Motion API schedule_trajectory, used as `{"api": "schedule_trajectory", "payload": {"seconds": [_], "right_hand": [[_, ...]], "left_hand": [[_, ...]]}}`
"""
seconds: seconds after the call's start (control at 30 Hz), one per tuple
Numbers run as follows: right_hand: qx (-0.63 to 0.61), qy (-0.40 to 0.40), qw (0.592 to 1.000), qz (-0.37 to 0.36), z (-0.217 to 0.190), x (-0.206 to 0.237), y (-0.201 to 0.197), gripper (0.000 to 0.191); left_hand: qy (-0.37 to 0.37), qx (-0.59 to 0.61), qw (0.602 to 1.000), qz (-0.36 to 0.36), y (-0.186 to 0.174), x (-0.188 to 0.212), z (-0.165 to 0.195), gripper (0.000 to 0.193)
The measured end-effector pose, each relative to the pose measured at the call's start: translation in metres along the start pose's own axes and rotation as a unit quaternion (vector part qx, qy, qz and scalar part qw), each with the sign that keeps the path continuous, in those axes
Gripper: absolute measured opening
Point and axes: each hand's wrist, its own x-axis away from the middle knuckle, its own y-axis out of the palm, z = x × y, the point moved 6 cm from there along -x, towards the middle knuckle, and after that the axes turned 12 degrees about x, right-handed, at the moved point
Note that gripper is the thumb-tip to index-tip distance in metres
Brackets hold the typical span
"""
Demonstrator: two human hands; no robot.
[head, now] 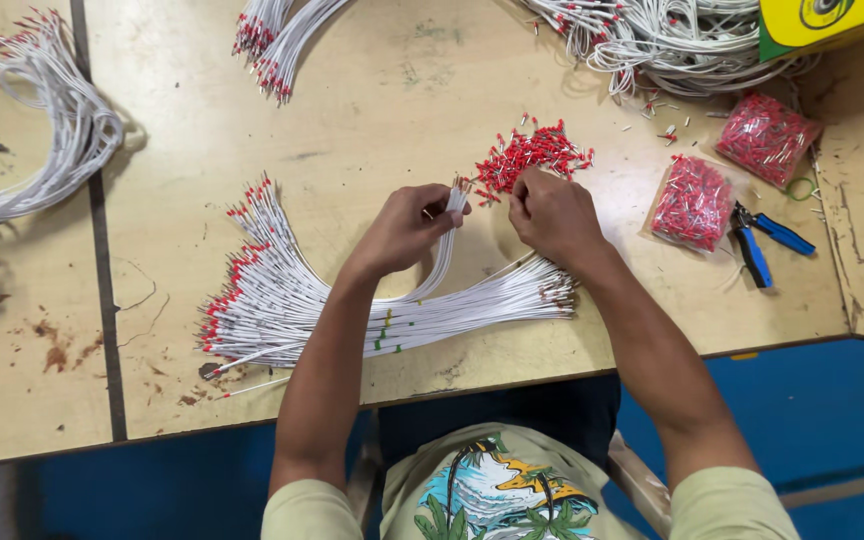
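Left hand [404, 228] grasps white wires [449, 232], ends raised just left of red ferrule pile [534, 155]. Right hand [550, 212] pinches at pile's near edge. Step judged: capping wire ends; needs ferrule aligned onto bare tip.

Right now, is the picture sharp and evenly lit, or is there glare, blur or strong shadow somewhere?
Head view: light is even and soft, no glare on the table; only faint shadows lie under the left hand and right hand; the wires and red caps look sharp; table edges bend slightly near the frame's sides.
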Motion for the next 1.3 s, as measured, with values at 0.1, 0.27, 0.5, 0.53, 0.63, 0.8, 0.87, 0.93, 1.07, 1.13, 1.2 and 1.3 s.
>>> {"api": "schedule_trajectory", "payload": {"seconds": [0.1,0.27,0.5,0.53,0.63,0.8,0.87,0.93,1.07,1.13,1.2,1.3], "right_hand": [[-0.131,0.033,0.989,0.056,0.004,0.002,-0.008,0.015],[-0.365,0.126,0.922,0.012,0.006,0.003,0.008,0.011],[-0.289,-0.085,0.952,0.055,-0.033,-0.013,-0.005,0.012],[-0.216,-0.128,0.964,0.086,-0.04,-0.016,-0.008,0.013],[-0.047,-0.237,0.961,0.136,-0.063,-0.026,-0.007,0.015],[0.086,-0.359,0.927,0.063,-0.081,-0.039,0.007,0.019],[0.103,-0.341,0.932,0.07,-0.073,-0.043,0.001,0.016],[0.1,-0.317,0.94,0.073,-0.062,-0.046,-0.006,0.014],[0.09,-0.282,0.952,0.079,-0.04,-0.042,-0.013,0.012],[0.103,-0.275,0.952,0.089,-0.035,-0.039,-0.012,0.012],[0.107,-0.268,0.952,0.096,-0.032,-0.036,-0.011,0.012],[0.13,-0.262,0.951,0.102,-0.031,-0.032,-0.011,0.012]], "left_hand": [[-0.006,-0.04,0.999,0.025,-0.004,0.0,0.003,0.017],[0.027,-0.084,0.996,0.026,-0.02,0.008,0.026,0.017],[0.091,-0.057,0.99,0.088,-0.022,-0.003,0.02,0.017],[0.112,0.004,0.987,0.115,-0.024,-0.005,0.014,0.018],[0.094,0.077,0.975,0.188,-0.032,-0.009,-0.011,0.016],[0.067,0.126,0.973,0.18,-0.031,-0.008,-0.027,0.018],[0.06,0.116,0.977,0.167,-0.025,-0.006,-0.026,0.017],[0.056,0.083,0.981,0.164,-0.02,-0.005,-0.024,0.017],[0.061,0.098,0.983,0.144,-0.013,-0.006,-0.022,0.018],[0.068,0.092,0.985,0.132,-0.009,-0.006,-0.021,0.018],[0.073,0.092,0.986,0.121,-0.005,-0.006,-0.019,0.018],[0.061,0.092,0.989,0.102,0.002,-0.006,-0.019,0.02]]}}
